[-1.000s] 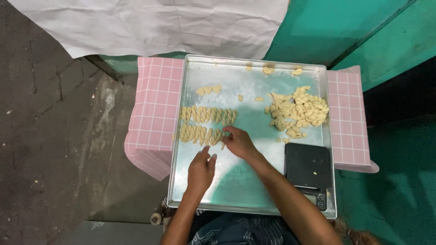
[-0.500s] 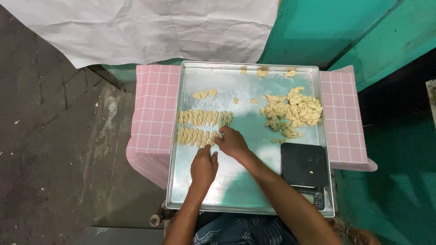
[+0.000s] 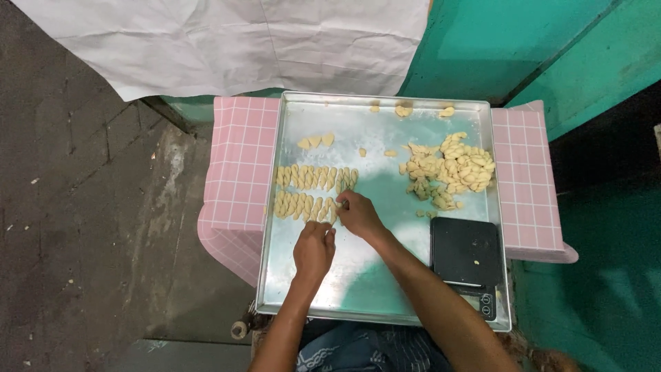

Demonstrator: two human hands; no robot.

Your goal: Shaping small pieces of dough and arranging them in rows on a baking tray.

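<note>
Since half a second ago the right hand (image 3: pixel 358 215) has slid toward the end of the lower row, and the left hand (image 3: pixel 313 249) has come up close behind it. Nearest, at six o'clock, both forearms reach in over the metal tray (image 3: pixel 358 296). The left hand lies knuckles-up on the tray, fingers curled; whether its grip holds anything I cannot tell. Just past it, the right hand's fingertips are pinched on a twisted dough piece (image 3: pixel 339 204) at the right end of the lower row of twisted dough pieces (image 3: pixel 303 205). To do this well, I'd say: set it snug and parallel to its neighbours, press lightly, keep the twist intact. At four o'clock sits a black digital scale (image 3: pixel 465 251). Beyond, the upper row (image 3: pixel 315 177); at one o'clock a heap of unshaped dough bits (image 3: pixel 451 169). Farther out, the pink checked cloth (image 3: pixel 237 165) covers the tabletop, with a white sheet (image 3: pixel 227 41) at twelve.
</note>
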